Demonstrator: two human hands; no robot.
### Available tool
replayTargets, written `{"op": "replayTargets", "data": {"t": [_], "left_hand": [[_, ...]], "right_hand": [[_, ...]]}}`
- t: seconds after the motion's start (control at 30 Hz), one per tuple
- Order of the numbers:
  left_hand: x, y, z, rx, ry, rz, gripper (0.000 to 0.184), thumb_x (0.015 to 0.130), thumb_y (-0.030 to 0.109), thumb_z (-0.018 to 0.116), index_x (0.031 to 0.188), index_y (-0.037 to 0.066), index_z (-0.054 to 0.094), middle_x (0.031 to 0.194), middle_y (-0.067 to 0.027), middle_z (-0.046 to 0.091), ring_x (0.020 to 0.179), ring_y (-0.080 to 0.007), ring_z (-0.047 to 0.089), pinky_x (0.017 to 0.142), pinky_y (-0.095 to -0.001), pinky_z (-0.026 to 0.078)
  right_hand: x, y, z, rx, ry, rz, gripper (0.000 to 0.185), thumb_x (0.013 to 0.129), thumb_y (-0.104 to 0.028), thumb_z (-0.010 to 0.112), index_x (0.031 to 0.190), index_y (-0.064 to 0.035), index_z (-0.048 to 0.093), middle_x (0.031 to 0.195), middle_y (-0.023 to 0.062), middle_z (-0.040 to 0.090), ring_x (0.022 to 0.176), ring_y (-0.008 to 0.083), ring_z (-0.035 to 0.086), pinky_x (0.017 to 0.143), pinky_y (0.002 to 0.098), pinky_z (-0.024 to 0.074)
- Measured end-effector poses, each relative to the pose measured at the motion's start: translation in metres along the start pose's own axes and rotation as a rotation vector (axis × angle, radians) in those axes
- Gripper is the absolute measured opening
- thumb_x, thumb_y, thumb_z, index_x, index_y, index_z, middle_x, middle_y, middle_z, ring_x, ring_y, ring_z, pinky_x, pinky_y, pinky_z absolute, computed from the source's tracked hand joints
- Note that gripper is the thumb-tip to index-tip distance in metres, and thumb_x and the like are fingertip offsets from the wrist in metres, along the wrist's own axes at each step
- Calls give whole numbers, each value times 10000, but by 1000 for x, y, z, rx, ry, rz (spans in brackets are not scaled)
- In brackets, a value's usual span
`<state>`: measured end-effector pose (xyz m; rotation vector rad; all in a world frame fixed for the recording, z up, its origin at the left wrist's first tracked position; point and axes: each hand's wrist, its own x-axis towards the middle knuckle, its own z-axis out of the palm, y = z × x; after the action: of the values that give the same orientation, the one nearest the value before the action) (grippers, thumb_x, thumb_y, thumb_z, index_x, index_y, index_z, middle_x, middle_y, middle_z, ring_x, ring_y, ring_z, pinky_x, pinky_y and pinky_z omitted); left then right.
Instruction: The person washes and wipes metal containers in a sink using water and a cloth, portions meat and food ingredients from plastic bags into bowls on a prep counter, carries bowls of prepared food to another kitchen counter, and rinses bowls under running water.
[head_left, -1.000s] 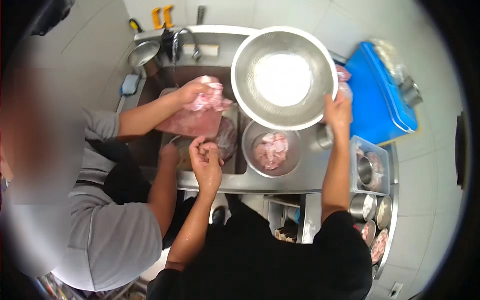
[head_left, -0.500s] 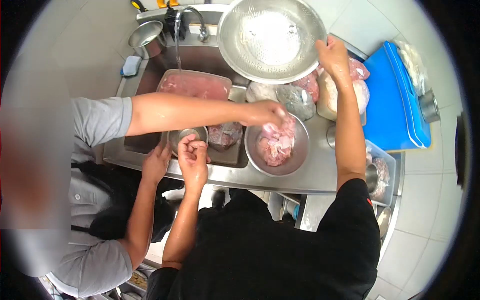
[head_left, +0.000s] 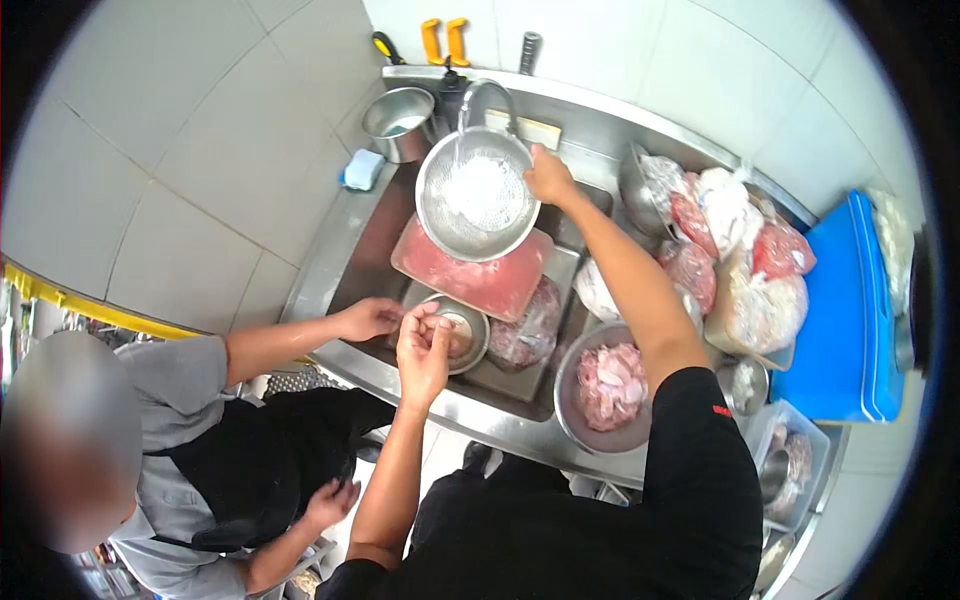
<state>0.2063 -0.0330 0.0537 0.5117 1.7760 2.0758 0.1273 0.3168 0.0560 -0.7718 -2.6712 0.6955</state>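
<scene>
My right hand [head_left: 552, 178] grips the rim of a metal colander [head_left: 478, 195], tilted under the tap [head_left: 490, 92], with water running into it. Below it, a tub of reddish meat [head_left: 475, 270] sits in the sink. My left hand [head_left: 424, 350] is raised at the sink's front, fingers curled in; whether anything is in them is hidden. Beneath that hand is a round metal bowl [head_left: 473, 345] with pale contents. To the right, a metal bowl [head_left: 571, 400] of raw pink meat pieces [head_left: 612, 385] stands on the counter, partly behind my right arm.
At the left, a co-worker's hand [head_left: 372, 318] is near the small bowl; the other hand [head_left: 332, 503] hangs lower. Bagged meat [head_left: 690, 268] and a blue cooler [head_left: 838, 310] stand on the right. A metal pot [head_left: 398, 125] and a sponge [head_left: 362, 170] line the sink's left rim.
My right hand has brought the colander left, under the running tap. The co-worker's arm has withdrawn from the meat bowl to the left. The view has shifted.
</scene>
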Motion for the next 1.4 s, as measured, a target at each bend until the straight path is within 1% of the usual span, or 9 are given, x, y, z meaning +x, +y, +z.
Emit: {"op": "replayTargets", "data": {"t": [0.17,0.3,0.43,0.5,0.73,0.83,0.97,1.13,1.4], "left_hand": [[92,-26,-50,485,139,36,411,890,179,574,1192,-53,420,909,-84,586,862,-143,565,781,-275,456],[189,-53,-85,582,140,-162,802,848,391,621,1353,-104,243,1310,-296,411,1211,-312,447,994,-380,368],[234,-38,-57,236,-163,-290,415,893,272,582,1163,-40,538,977,-123,646,826,-193,608,698,-337,489],[271,-51,-52,459,-250,-173,377,877,262,588,1112,-33,576,973,-148,655,872,-219,620,758,-347,479],[313,-49,80,1069,-671,291,192,853,164,597,980,35,659,1000,-168,651,923,-281,642,798,-355,477],[322,-76,101,715,-794,591,192,822,120,632,995,41,663,1024,-138,657,921,-285,641,766,-365,484],[375,-121,77,506,-687,263,121,800,85,644,891,15,608,845,-153,647,765,-274,604,677,-367,461],[374,-78,19,915,-533,375,269,789,247,664,823,2,560,822,-208,602,712,-369,573,645,-417,453],[375,-54,-5,1302,-509,366,196,774,187,600,882,24,622,936,-221,621,897,-388,607,793,-464,490]], "right_hand": [[17,-10,37,39,-124,-42,330,833,-145,522,1135,-30,456,999,231,625,970,387,593,842,463,450],[23,19,59,141,-100,-125,349,829,-166,538,1135,-13,467,1031,230,616,1012,359,584,864,441,438],[19,45,52,352,-203,-36,383,811,-203,583,1097,41,508,1103,224,597,1075,347,555,937,384,415],[8,58,45,187,-254,48,390,827,-160,589,1151,24,474,1065,222,589,984,254,590,834,376,466],[-40,21,-21,-132,-42,355,348,763,-59,574,1093,37,523,1050,280,572,1048,398,561,882,405,480],[-44,12,-36,-67,30,290,301,743,-31,576,1038,20,557,980,241,595,1003,380,580,845,413,486],[-35,8,-24,44,111,84,201,731,-19,573,929,-38,596,939,195,609,903,335,608,754,379,495],[24,-40,17,1237,-241,460,141,852,-159,543,946,-57,568,870,84,620,804,192,616,713,337,521],[23,-143,179,1136,157,532,418,968,-312,317,1152,30,472,1147,186,517,1078,291,493,934,368,394]]}}
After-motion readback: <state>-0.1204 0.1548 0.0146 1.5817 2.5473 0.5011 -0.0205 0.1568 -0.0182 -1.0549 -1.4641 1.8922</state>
